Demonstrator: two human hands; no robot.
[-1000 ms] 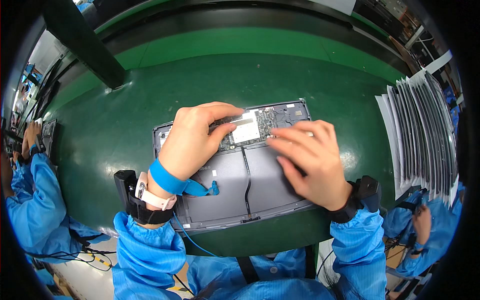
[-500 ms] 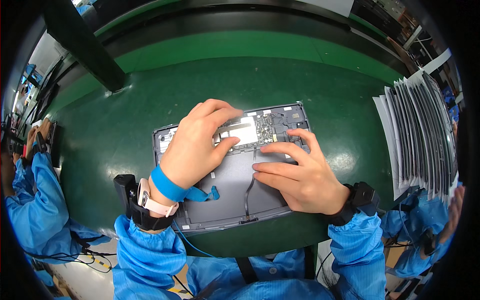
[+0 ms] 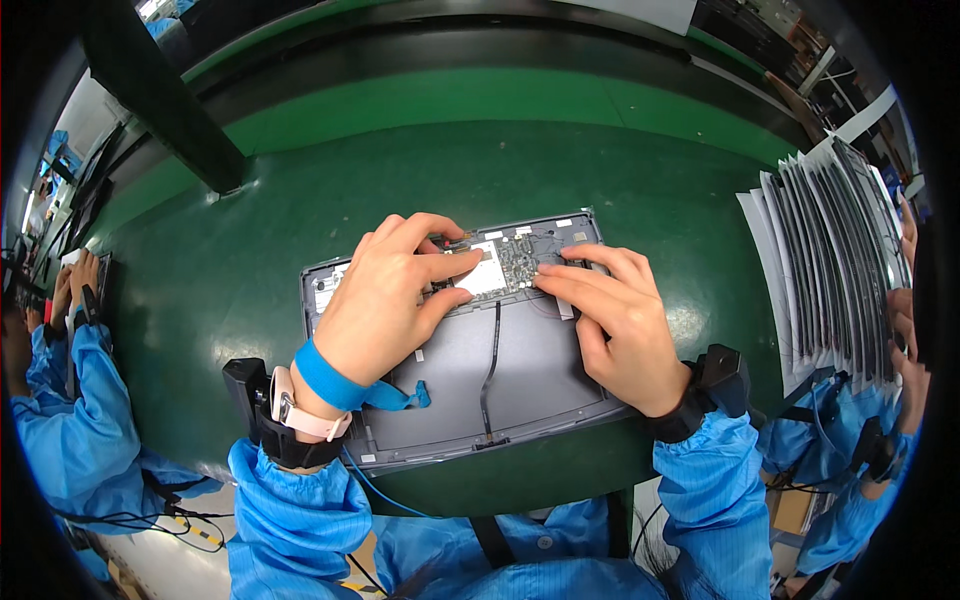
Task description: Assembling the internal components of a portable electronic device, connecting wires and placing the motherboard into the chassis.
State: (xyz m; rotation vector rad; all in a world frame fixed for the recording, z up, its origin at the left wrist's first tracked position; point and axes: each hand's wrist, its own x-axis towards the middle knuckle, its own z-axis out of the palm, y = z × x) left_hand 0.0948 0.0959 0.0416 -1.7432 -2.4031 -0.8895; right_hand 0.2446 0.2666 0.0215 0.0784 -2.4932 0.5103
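Observation:
A flat grey device casing point(image 3: 450, 375), like a tablet or laptop shell, lies on the green table. Along its far side sits a circuit board point(image 3: 519, 262) with a silver shield point(image 3: 487, 272). My left hand point(image 3: 385, 275) spans the board's left part, thumb at its near edge and fingers at its far edge, one fingertip over the shield. My right hand point(image 3: 620, 310) has its fingers stretched toward the board's right end, tips at or just above it, with the thumb apart. A dark flat cable point(image 3: 489, 375) runs from the board to the casing's near edge.
On the right stands a row of upright thin panels point(image 3: 825, 260). A dark post point(image 3: 165, 100) rises at the far left of the table point(image 3: 690, 220). People in blue work on both sides. A blue wrist strap point(image 3: 330, 378) with a cord circles my left wrist.
My right hand has moved away from the flat cable, up to the board's right end. My left hand stays at the board, its index finger now lower over the shield.

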